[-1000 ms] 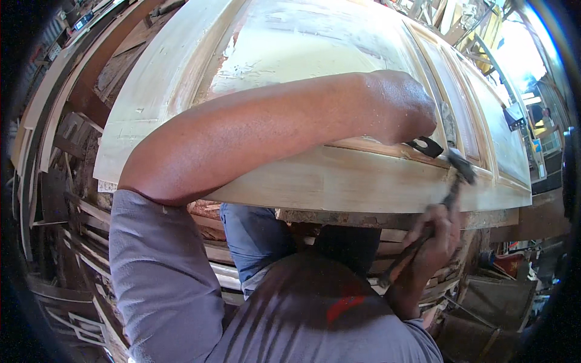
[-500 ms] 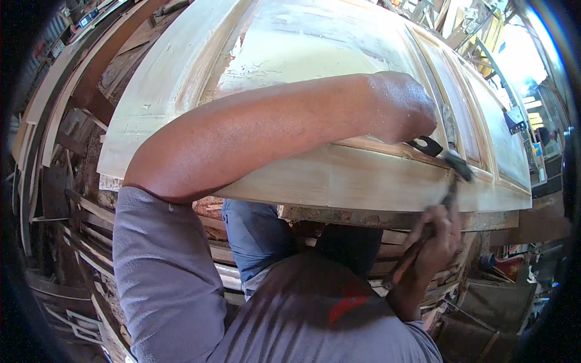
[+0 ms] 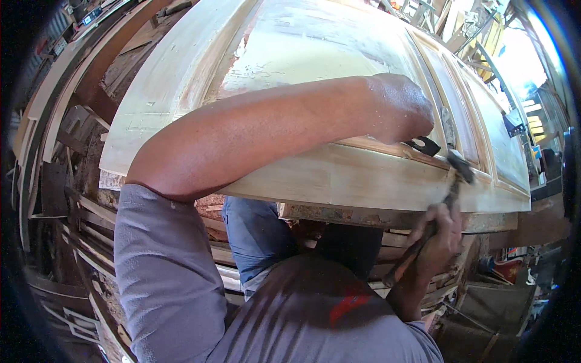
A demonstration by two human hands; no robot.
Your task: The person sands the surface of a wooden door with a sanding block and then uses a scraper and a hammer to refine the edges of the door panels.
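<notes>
My left arm stretches across a pale wooden panelled door (image 3: 290, 175). My left hand (image 3: 402, 112) is closed like a fist above the frame strip, its fingers mostly hidden beneath it. From it sticks out the black end of a tool (image 3: 428, 146) with a light hole or spot; the rest of that tool is hidden. My right hand (image 3: 439, 233), lower right, grips the handle of a hammer (image 3: 461, 167). The hammer's head is just right of the black end, with a small gap between them, over the door's near rail.
A slim greyish tool or strip (image 3: 448, 127) lies on the door beside my left hand. Wooden beams (image 3: 75, 91) stand at the left. Timber scraps (image 3: 91, 224) litter the ground around the door. A rough wooden support (image 3: 339, 216) shows under its near edge.
The hammer head has shifted slightly right, away from the black tool end it was against or very near. My left hand has hardly moved.
</notes>
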